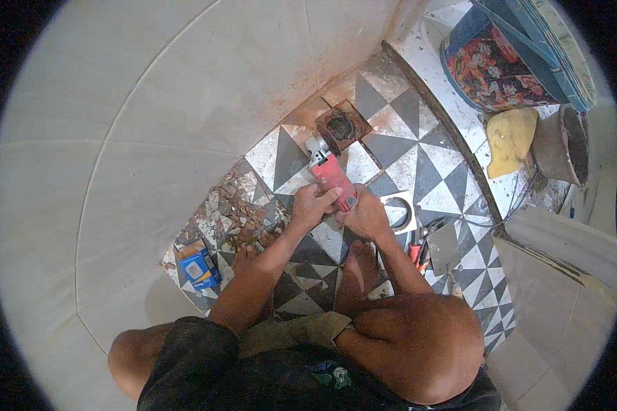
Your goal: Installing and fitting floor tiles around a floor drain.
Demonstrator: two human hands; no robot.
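A red angle grinder (331, 174) with a silver head is held in both my hands, its head pointing away from me. My left hand (311, 206) wraps the left side of its body, thumb on top. Around its rear end my right hand (365, 217) is closed. The disc end reaches the near left corner of a square hole (342, 127) cut in the patterned tile floor (418, 152); a dark round opening shows inside the hole. Just right of my right hand lies a square white frame (398, 211) with a round opening.
Broken tile and rubble (243, 211) lie along the left wall, near a blue box (199, 267). Red-handled tools (416, 252) and a grey tile (445, 246) lie right. Beyond the ledge stand a bucket (500, 61), a yellow piece (511, 140) and a dusty container (559, 145).
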